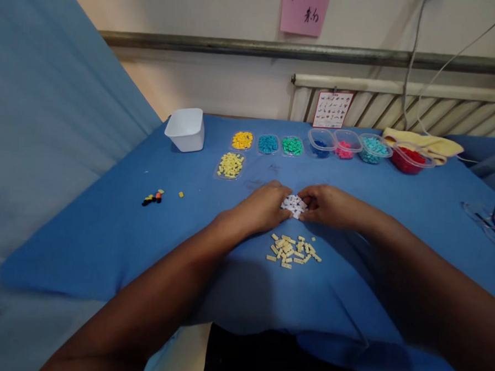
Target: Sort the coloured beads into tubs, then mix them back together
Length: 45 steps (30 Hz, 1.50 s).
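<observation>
A small heap of white toy bricks (pixel 294 206) lies at the middle of the blue-covered table, pressed between my two hands. My left hand (pixel 270 204) curls against its left side, thumb nearer to me. From the other side my right hand (pixel 324 206) closes on it, fingers bent and partly hidden. Whether a clear tray lies under the white bricks I cannot tell. Just in front of both hands is a loose spread of beige bricks (pixel 288 249), touched by neither hand.
Along the back stand a white bin (pixel 187 130), tubs of yellow bricks (pixel 242 140), green bricks (pixel 292 146), red bricks (pixel 410 156) and other colours. A pale-yellow brick tray (pixel 231 166) sits nearer. Black and orange pieces (pixel 153 198) lie left, eyeglasses (pixel 488 220) right, a yellow cloth (pixel 428 144) behind.
</observation>
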Available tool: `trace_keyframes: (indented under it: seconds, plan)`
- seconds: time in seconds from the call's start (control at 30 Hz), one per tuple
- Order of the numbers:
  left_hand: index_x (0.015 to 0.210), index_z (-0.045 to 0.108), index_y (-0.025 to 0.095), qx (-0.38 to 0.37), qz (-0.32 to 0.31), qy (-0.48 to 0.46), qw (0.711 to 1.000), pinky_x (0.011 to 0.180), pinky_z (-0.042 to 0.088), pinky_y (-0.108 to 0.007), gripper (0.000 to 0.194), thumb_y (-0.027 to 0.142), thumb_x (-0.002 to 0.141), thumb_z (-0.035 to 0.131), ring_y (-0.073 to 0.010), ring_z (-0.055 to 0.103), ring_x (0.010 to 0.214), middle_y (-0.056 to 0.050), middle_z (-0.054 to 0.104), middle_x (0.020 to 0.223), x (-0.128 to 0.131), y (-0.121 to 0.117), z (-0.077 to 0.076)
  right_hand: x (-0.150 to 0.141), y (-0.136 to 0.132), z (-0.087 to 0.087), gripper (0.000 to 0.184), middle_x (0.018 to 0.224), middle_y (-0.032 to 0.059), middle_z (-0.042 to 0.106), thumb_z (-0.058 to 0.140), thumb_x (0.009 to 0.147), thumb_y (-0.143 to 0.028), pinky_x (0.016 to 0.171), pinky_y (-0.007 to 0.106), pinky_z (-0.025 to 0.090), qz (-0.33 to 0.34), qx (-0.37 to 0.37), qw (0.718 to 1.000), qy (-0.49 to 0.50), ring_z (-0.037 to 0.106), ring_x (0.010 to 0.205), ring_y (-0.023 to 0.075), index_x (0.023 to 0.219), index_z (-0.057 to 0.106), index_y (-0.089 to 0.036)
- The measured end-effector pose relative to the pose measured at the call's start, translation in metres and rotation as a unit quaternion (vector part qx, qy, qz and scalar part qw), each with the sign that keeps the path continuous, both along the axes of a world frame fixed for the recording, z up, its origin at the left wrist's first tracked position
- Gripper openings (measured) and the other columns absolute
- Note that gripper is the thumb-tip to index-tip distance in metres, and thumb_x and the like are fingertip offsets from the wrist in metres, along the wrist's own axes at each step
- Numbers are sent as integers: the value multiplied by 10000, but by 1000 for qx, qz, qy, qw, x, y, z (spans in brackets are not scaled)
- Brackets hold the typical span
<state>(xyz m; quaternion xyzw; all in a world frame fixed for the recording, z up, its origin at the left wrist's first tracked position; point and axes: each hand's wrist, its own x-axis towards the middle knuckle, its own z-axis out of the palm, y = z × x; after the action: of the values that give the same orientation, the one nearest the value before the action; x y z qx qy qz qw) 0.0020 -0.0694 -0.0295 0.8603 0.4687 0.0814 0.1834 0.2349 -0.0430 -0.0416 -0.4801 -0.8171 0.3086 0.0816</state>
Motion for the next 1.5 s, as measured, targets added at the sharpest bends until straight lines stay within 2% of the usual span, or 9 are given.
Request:
trace_keyframes:
  seconds: [0.13,0.27,0.43,0.67,0.87,1.0,1.13,1.3,1.5]
  plan:
    - [1228,815,191,14,22,-58,998,987,552,-383,254,196,1022,667,-281,743,1117,-108,801,1188,-10,19,-11,-27,25,-2,188,845,28,823,838,883,-253,680,286,530,2,10,1000,1,743,766,208,1066,837,-212]
    - [1124,833,179,27,32,-74,996,923,555,-381,225,176,1011,639,-262,736,999,-96,805,1083,-23,29,-12,-42,37,-3,315,894,52,841,847,888,-238,728,297,583,-4,10,999,37,770,789,219,1198,848,-179]
    - [1343,779,187,32,63,-66,995,967,581,-409,371,270,991,696,-274,734,1024,-115,780,1228,-45,20,2,-9,26,-3,472,1296,125,843,822,914,-241,970,376,653,-33,55,991,119,823,1064,261,1382,801,-187]
    - [1556,633,180,-8,64,20,998,1066,571,-449,792,481,869,889,-372,702,1268,-170,721,1424,-52,9,10,24,8,-7,611,1258,124,852,935,840,-373,816,374,666,-58,42,995,63,818,919,265,1408,782,-207]
    - [1165,799,157,29,60,-25,997,925,558,-393,224,247,972,731,-287,735,1012,-117,787,1114,-25,23,-5,-42,27,-12,372,1124,93,869,873,875,-235,830,329,609,-29,80,996,33,802,927,246,1242,831,-192]
    - [1175,805,153,44,85,-66,993,906,559,-387,229,246,990,710,-264,718,972,-109,777,1094,-28,30,-12,-52,29,-9,404,1190,108,859,803,918,-180,886,342,611,-42,113,991,55,797,945,235,1322,814,-179]
    - [1375,760,152,52,83,-95,991,1001,568,-422,433,347,990,742,-278,717,1048,-134,749,1221,-47,14,4,-9,-1,7,412,1255,132,836,820,944,-322,933,400,619,-46,138,987,70,789,983,263,1332,815,-182]
    - [1440,723,253,-128,-40,-73,988,891,573,-356,558,480,942,831,-240,730,981,-70,743,1241,-58,-38,38,47,-65,24,571,1150,64,842,875,910,-514,763,353,624,42,-34,997,47,772,870,238,1428,781,-290]
    - [1383,695,234,-109,-53,32,992,1006,548,-403,463,418,977,820,-308,710,1184,-104,687,1351,-29,-74,29,28,-92,14,466,1113,74,803,878,866,-285,787,354,580,56,23,998,23,750,906,244,1328,820,-283]
